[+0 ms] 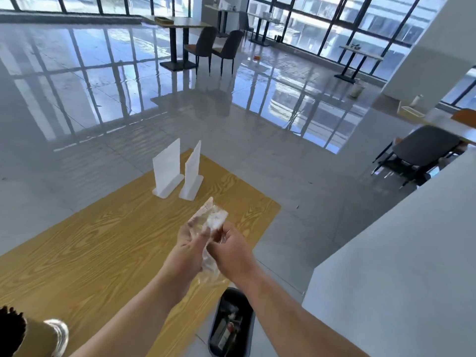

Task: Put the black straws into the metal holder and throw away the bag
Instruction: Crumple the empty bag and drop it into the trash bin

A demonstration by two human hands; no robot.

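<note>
Both hands, left hand (192, 244) and right hand (231, 249), grip the empty-looking bag (210, 222) over the bench (90, 243) edge above the bin (231, 325), straws (10, 328) apparently already in the holder (55, 333), so only binning seems left.

Worktop (90, 253): yellow, bold wood-grain pattern. Bag (210, 220): clear, whitish crinkles. Two sign stands (167, 171): plain white. Bin (231, 323): black. Straws (10, 328): black. Holder (58, 331): shiny silver. Floor (103, 86): glossy grey.

No readable text; two white sign stands (177, 171) on table blank.
</note>
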